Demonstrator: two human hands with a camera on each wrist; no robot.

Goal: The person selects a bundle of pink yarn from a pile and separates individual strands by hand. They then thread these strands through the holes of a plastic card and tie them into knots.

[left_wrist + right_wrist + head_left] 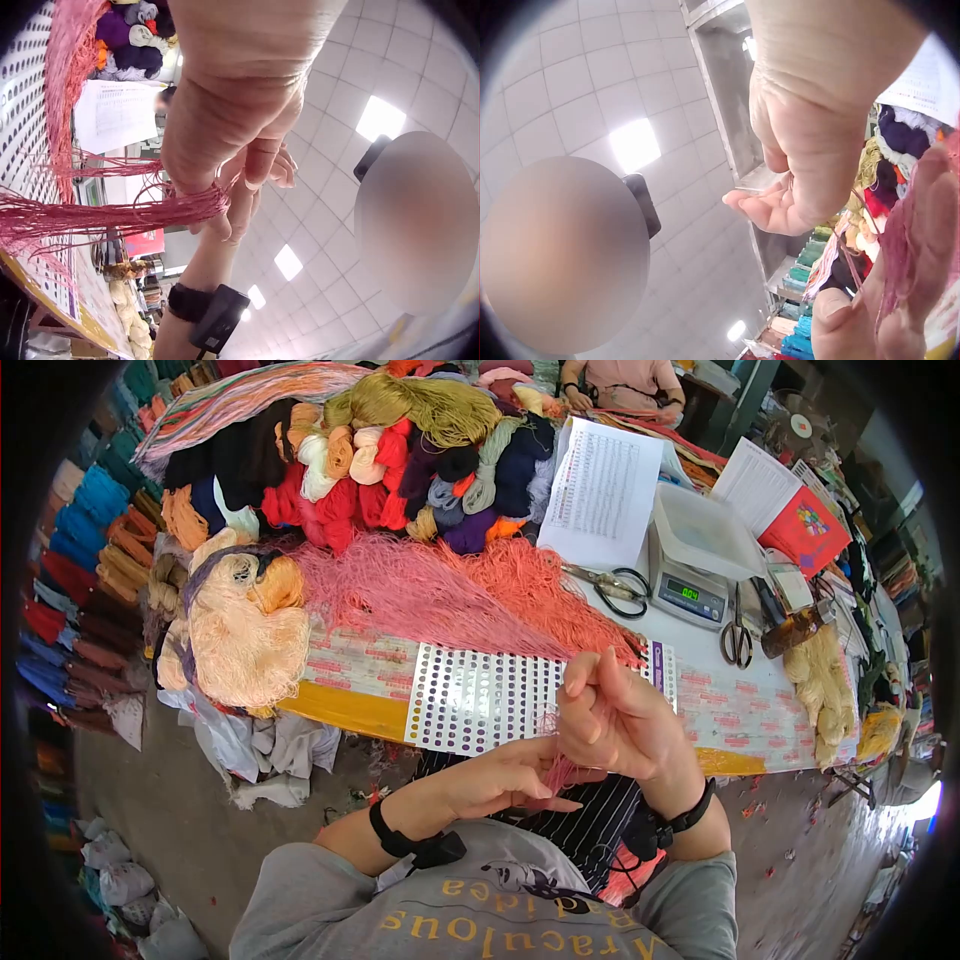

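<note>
A bundle of pink yarn (127, 217) is gripped by my left hand (505, 775), its strands running past the thumb and fingers. Just above and to the right, my right hand (630, 720) has curled fingers. It pinches a few thin pink strands (868, 214) that stretch between the two hands. On the table behind them a long spread of pink yarn (430, 590) lies beside coral yarn (530, 585). Below the hands' far side is a white sheet with rows of dots (470, 700).
Scissors (620, 595) and a second pair of scissors (737, 640) lie near a scale (688, 595) with a plastic tub (705, 535). A cream yarn bundle (250, 635) sits at the left edge, many coloured skeins (370, 470) behind. Another person (625, 385) sits across.
</note>
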